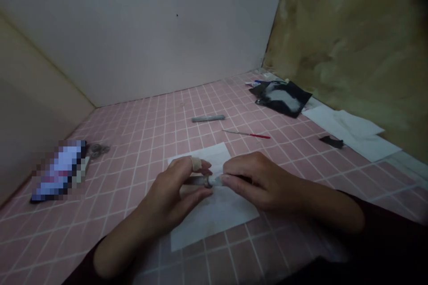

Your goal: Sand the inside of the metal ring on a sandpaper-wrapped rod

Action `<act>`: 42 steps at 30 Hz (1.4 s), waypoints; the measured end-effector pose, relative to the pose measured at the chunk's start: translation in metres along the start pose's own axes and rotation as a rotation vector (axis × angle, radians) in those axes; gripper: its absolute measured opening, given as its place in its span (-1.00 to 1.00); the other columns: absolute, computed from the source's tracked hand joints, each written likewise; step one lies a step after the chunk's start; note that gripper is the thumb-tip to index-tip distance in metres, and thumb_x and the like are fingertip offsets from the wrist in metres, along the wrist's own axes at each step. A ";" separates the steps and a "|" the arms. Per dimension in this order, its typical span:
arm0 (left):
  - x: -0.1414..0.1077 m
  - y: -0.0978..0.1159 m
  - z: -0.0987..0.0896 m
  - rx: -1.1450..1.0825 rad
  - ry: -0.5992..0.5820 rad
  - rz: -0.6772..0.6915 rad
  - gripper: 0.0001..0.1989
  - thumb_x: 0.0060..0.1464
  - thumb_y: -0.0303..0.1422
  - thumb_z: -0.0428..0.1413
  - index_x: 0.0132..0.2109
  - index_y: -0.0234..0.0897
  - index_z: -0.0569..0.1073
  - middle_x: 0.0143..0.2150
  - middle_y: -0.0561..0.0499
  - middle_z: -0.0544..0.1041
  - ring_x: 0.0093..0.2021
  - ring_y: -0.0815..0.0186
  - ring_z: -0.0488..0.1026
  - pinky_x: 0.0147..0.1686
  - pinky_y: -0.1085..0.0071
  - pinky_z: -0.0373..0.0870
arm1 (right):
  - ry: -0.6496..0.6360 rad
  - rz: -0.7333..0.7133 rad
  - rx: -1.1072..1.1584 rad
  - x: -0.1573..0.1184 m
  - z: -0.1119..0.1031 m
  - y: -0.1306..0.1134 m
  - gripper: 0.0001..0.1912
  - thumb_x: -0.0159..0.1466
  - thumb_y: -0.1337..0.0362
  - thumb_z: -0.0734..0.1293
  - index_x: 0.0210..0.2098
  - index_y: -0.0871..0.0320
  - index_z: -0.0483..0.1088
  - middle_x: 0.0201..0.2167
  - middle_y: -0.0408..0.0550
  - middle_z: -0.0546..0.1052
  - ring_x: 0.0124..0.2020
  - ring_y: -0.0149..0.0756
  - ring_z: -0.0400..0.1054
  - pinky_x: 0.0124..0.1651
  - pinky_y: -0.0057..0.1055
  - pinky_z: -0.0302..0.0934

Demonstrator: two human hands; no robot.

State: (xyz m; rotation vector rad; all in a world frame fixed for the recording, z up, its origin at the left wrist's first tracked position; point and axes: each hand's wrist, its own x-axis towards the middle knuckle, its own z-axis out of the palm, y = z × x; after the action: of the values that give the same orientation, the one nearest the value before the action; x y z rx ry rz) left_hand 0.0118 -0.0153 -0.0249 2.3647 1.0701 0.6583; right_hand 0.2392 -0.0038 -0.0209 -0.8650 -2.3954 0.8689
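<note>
My left hand (169, 187) and my right hand (257, 181) meet above a white paper sheet (214, 218). Between their fingertips they hold a small pale cylinder (210, 181) with a dark ring near one end. Part of it is hidden by my fingers. A beige finger bandage (196, 164) wraps one finger of my left hand. The sheet lies on a pink grid mat (143, 164).
On the mat lie a grey rod (207, 118), a thin red-handled needle tool (247, 134), a black sheet with white smears (281, 98), white papers (354, 133) and a pixelated flat object (58, 171). Pale walls (133, 22) bound the far and left sides.
</note>
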 end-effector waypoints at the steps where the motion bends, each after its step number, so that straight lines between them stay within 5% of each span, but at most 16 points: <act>1: 0.000 0.000 -0.002 -0.044 -0.028 -0.012 -0.71 0.16 -0.37 0.10 0.03 -0.16 0.30 -0.07 0.01 0.50 -0.10 0.31 0.49 -0.15 0.40 0.48 | -0.008 -0.019 -0.019 -0.001 0.000 0.000 -0.70 0.33 0.32 0.13 -0.55 0.20 0.13 -0.58 -0.21 0.21 -0.52 -0.49 0.08 -0.40 -0.44 -0.07; 15: -0.002 -0.002 -0.003 -0.112 -0.102 -0.007 -0.70 0.14 -0.42 0.09 0.03 -0.16 0.32 0.01 -0.03 0.47 0.01 0.25 0.45 -0.02 0.29 0.44 | -0.053 -0.097 -0.093 -0.004 0.004 0.001 -0.71 0.35 0.30 0.12 -0.50 0.21 0.22 -0.54 -0.17 0.29 -0.47 -0.45 0.13 -0.32 -0.42 0.00; 32: -0.001 -0.002 0.003 -0.040 -0.076 0.004 -0.69 0.11 -0.44 0.10 0.01 -0.14 0.32 -0.08 -0.01 0.50 -0.09 0.26 0.49 -0.16 0.34 0.49 | -0.046 -0.066 -0.071 -0.001 0.006 0.002 -0.73 0.31 0.32 0.14 -0.52 0.20 0.20 -0.55 -0.18 0.27 -0.49 -0.45 0.13 -0.35 -0.42 -0.01; 42: -0.001 -0.002 0.000 0.007 -0.014 0.032 -0.76 0.13 -0.44 0.10 -0.04 -0.16 0.31 -0.12 0.00 0.51 -0.11 0.26 0.48 -0.10 0.29 0.43 | -0.097 0.185 0.290 0.006 0.000 0.004 -0.67 0.30 0.26 0.15 -0.58 0.21 0.21 -0.63 -0.23 0.18 -0.55 -0.49 0.11 -0.47 -0.49 -0.04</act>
State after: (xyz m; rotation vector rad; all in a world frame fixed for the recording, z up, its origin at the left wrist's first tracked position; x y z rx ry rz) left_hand 0.0098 -0.0149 -0.0263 2.3938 1.0323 0.6487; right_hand 0.2367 0.0029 -0.0226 -0.9557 -2.2168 1.3198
